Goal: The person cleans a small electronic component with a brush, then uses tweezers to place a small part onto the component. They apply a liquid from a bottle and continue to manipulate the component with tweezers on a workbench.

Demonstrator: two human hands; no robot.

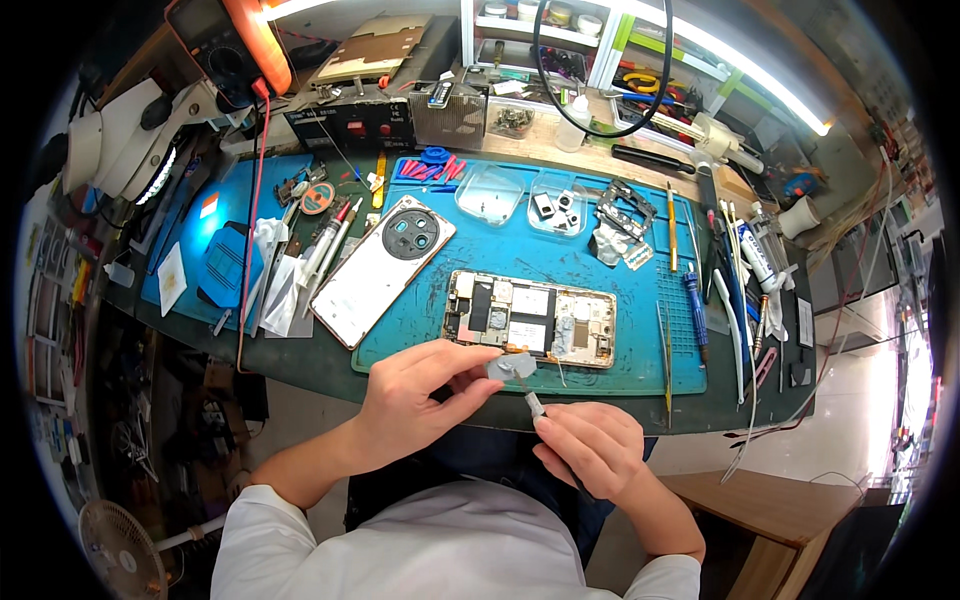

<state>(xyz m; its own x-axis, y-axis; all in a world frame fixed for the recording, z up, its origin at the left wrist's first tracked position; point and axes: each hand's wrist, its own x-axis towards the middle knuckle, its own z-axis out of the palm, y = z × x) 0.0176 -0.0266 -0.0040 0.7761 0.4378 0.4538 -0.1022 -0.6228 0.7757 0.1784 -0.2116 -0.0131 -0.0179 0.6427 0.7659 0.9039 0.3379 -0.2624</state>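
Note:
My left hand (435, 395) pinches a small grey plate (505, 366) between thumb and fingers, just in front of an opened phone (480, 300) on the blue mat (400, 340). My right hand (590, 445) grips a slim tool (535, 405) with a silvery collar and dark handle, its thin tip at the grey plate. The phone lies crosswise with its internals showing. A white phone back cover (360, 290) with a round camera ring lies slanted to its left.
Plastic boxes (490, 195) of small parts and loose metal frames (625, 215) sit behind the phone. Tools (740, 310) crowd the right. A microscope (115, 140), multimeter (225, 50) and black instrument box (350, 130) stand at the left and back. Loose cables hang at both sides.

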